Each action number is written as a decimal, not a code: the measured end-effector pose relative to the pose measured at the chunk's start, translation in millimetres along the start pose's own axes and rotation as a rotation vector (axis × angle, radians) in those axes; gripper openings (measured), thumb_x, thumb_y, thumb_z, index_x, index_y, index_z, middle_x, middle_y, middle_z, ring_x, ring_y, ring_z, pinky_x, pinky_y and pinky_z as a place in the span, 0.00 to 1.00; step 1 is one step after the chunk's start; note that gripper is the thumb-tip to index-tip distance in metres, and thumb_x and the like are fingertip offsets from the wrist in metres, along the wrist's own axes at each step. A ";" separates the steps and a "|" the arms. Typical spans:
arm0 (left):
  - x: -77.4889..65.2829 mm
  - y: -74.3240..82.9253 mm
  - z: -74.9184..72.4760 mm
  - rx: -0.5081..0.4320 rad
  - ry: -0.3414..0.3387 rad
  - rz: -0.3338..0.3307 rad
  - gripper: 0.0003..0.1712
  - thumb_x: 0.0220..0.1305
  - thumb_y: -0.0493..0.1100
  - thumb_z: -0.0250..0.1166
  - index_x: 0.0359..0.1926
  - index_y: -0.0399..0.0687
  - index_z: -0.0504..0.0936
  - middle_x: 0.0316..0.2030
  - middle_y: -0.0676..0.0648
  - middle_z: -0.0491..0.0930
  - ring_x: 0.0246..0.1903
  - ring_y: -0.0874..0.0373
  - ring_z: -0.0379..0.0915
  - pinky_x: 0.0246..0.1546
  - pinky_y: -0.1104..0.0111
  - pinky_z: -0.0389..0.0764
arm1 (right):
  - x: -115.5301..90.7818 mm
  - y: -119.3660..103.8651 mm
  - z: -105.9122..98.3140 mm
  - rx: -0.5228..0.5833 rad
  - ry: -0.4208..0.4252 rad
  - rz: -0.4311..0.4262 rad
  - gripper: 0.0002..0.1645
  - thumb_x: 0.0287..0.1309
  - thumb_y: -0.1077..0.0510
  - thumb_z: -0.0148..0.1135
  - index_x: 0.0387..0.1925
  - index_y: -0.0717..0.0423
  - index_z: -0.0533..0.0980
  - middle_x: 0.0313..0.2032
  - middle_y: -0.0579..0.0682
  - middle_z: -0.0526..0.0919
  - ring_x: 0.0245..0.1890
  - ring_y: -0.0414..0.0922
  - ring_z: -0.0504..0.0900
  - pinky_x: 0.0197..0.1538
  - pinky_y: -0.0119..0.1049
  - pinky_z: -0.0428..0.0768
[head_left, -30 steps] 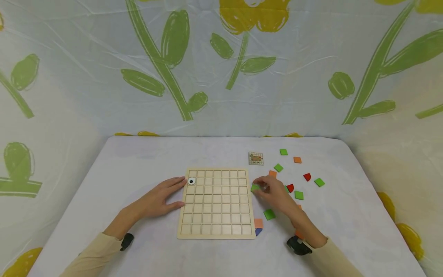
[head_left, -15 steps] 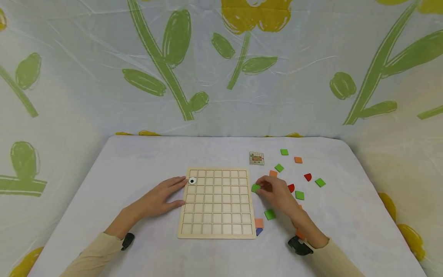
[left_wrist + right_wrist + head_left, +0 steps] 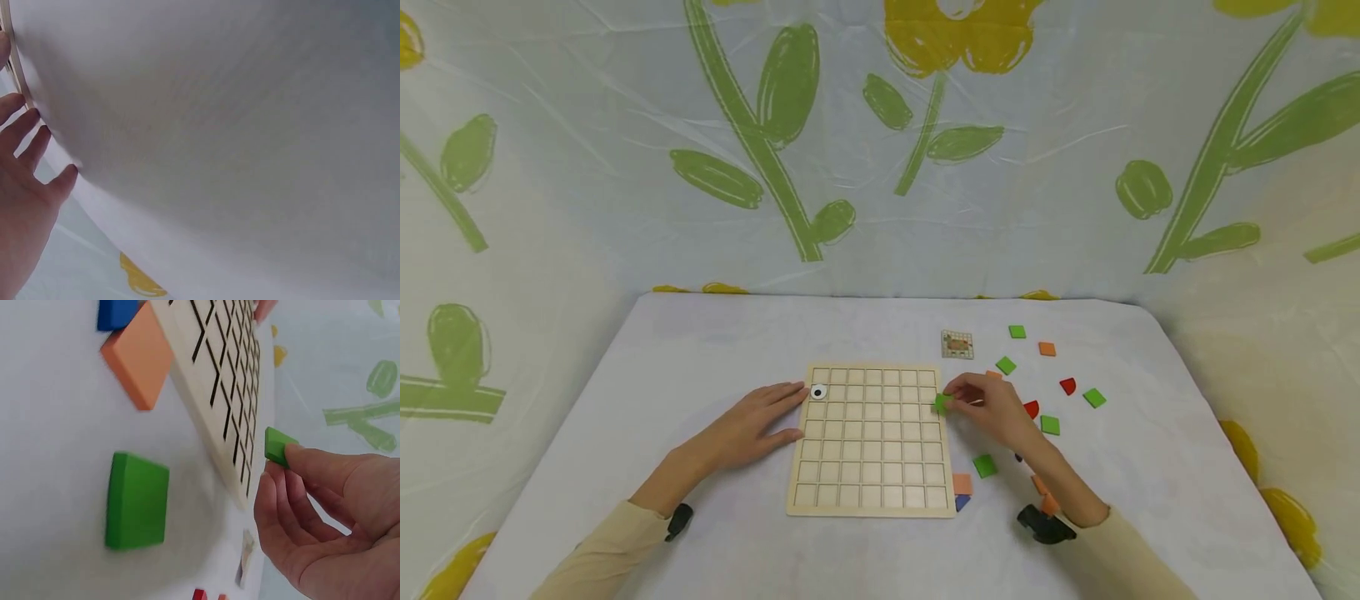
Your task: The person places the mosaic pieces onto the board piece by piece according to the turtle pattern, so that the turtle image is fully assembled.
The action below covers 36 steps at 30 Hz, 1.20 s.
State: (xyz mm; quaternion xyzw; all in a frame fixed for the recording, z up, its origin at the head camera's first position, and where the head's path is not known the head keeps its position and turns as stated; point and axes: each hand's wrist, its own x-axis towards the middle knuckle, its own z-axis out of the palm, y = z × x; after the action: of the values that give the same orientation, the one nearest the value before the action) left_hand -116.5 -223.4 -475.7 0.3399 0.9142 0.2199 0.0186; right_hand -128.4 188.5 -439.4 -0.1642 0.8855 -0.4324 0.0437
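Observation:
My right hand [image 3: 996, 408] pinches a green square tile [image 3: 278, 447] between thumb and fingers, at the right edge of a wooden grid board [image 3: 872, 450]. In the right wrist view the tile is held up above the table surface. My left hand [image 3: 752, 427] lies with fingers extended, its fingertips against the board's left edge; the left wrist view shows those spread fingers [image 3: 37, 147] along the rim. A round white eye tile [image 3: 818, 392] with a black pupil sits in the leftmost column, second row from the top. The other cells hold nothing.
Right of the board lie green tiles [image 3: 985, 465], orange tiles [image 3: 1047, 348], red quarter-round pieces [image 3: 1068, 386] and a blue piece [image 3: 962, 502] beside a peach tile [image 3: 962, 483]. A small picture card [image 3: 957, 344] lies behind the board's right corner.
The right hand has lifted the green tile from beside the board and moved it slightly left, over the board's right edge. The left hand has stayed in place.

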 end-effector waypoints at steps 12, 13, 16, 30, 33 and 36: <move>-0.9 3.3 -0.6 0.153 -0.006 -0.002 0.37 0.71 0.54 0.66 0.74 0.42 0.70 0.71 0.39 0.71 0.70 0.39 0.65 0.68 0.42 0.65 | 21.9 -21.9 27.7 0.119 -0.081 -0.028 0.08 0.62 0.60 0.73 0.42 0.57 0.85 0.36 0.47 0.87 0.38 0.43 0.86 0.47 0.37 0.84; -0.7 2.6 -0.5 0.144 -0.010 -0.006 0.37 0.71 0.55 0.66 0.74 0.42 0.70 0.71 0.39 0.70 0.70 0.39 0.65 0.68 0.43 0.65 | 23.9 -23.5 30.6 0.128 -0.084 -0.033 0.08 0.63 0.60 0.73 0.42 0.58 0.85 0.36 0.47 0.87 0.38 0.43 0.86 0.46 0.37 0.84; 0.1 1.1 -0.7 0.096 -0.013 -0.014 0.37 0.71 0.54 0.67 0.74 0.42 0.71 0.71 0.39 0.70 0.71 0.39 0.64 0.70 0.43 0.63 | 30.5 -30.0 39.5 0.149 -0.094 -0.041 0.08 0.63 0.60 0.72 0.43 0.58 0.85 0.36 0.47 0.87 0.38 0.43 0.85 0.47 0.38 0.84; -0.8 3.3 0.2 -0.002 0.029 -0.019 0.36 0.70 0.50 0.69 0.73 0.41 0.71 0.70 0.38 0.71 0.70 0.39 0.65 0.69 0.41 0.62 | 49.4 -46.9 74.5 0.275 -0.146 -0.039 0.09 0.64 0.61 0.70 0.45 0.61 0.85 0.38 0.53 0.87 0.39 0.46 0.86 0.46 0.35 0.83; -1.2 2.9 0.2 -0.010 0.027 -0.026 0.36 0.70 0.51 0.69 0.73 0.42 0.71 0.71 0.38 0.70 0.70 0.40 0.64 0.69 0.39 0.61 | 52.7 -50.2 82.7 0.292 -0.155 -0.020 0.10 0.65 0.60 0.71 0.45 0.61 0.85 0.39 0.53 0.87 0.40 0.46 0.86 0.46 0.34 0.83; -1.7 1.6 1.0 -0.010 0.027 -0.026 0.36 0.71 0.51 0.68 0.73 0.43 0.71 0.71 0.39 0.70 0.71 0.40 0.64 0.69 0.37 0.60 | 56.0 -53.5 90.3 0.304 -0.161 -0.030 0.11 0.65 0.60 0.70 0.45 0.63 0.85 0.39 0.55 0.87 0.40 0.48 0.86 0.46 0.34 0.83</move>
State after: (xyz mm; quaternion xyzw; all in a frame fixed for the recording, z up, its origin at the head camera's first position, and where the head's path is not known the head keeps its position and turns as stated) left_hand -114.1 -223.0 -476.1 0.3247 0.9176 0.2289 0.0110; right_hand -147.8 71.7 -450.2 -0.2030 0.8011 -0.5473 0.1323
